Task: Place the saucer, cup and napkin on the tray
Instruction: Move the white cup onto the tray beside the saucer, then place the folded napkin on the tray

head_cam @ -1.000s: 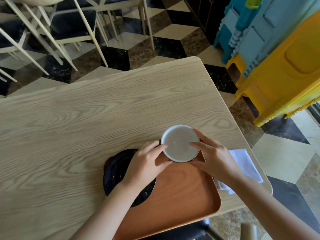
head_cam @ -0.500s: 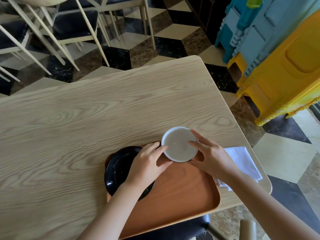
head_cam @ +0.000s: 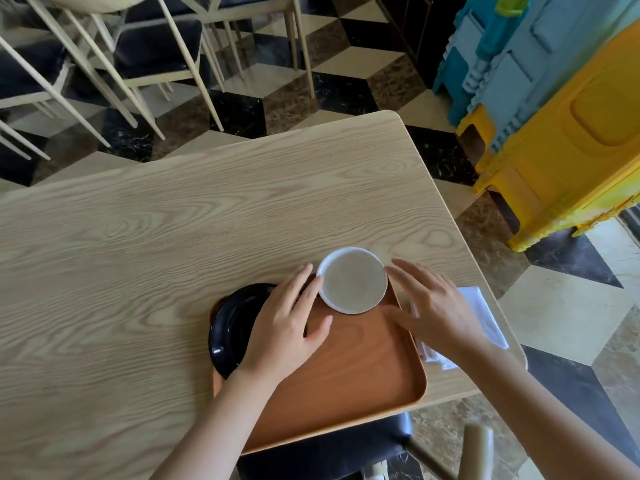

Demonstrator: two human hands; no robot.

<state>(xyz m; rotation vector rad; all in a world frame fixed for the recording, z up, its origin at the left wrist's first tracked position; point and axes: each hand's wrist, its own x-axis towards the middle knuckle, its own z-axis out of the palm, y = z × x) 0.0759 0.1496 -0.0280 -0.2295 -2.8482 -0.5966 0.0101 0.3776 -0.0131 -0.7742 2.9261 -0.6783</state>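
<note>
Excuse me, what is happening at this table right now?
A person is loading a wooden tray on the table. The black saucer and the white cup sit on the tray. Both hands are open beside the cup: the left hand partly over the saucer, the right hand above the white napkin, which lies on the table beside the tray.

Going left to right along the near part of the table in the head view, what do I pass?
Black saucer → left hand → white cup → right hand → white napkin. The first four sit over the tray; the napkin lies on the table beside it.
</note>
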